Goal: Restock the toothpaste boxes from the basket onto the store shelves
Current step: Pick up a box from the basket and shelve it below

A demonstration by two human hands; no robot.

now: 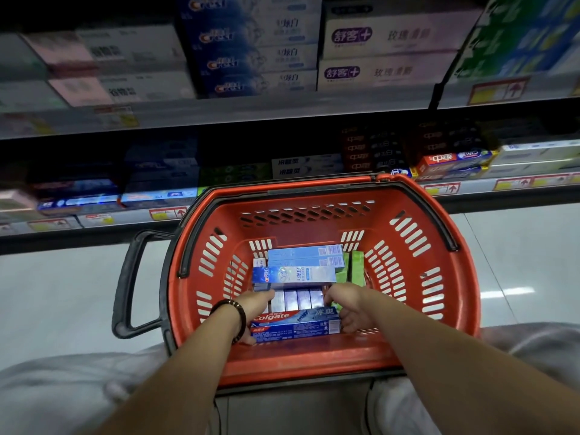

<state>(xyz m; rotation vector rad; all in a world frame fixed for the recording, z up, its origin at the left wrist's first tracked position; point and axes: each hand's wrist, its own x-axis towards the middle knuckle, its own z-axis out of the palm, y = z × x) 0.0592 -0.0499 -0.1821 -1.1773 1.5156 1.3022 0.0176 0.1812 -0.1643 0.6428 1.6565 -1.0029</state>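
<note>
In red basket (314, 362) before shelves (282, 114): left hand (257, 304) and right hand (348, 309) grip opposite ends of nearest toothpaste box (295, 323), not yet lifted. Several more boxes (295, 274) lie beyond it. Restocking likely far from finished.

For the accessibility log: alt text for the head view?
The left hand and right hand reach into a red basket, gripping the ends of a Colgate box that lies among other toothpaste boxes. Stocked store shelves run behind the basket.
</note>
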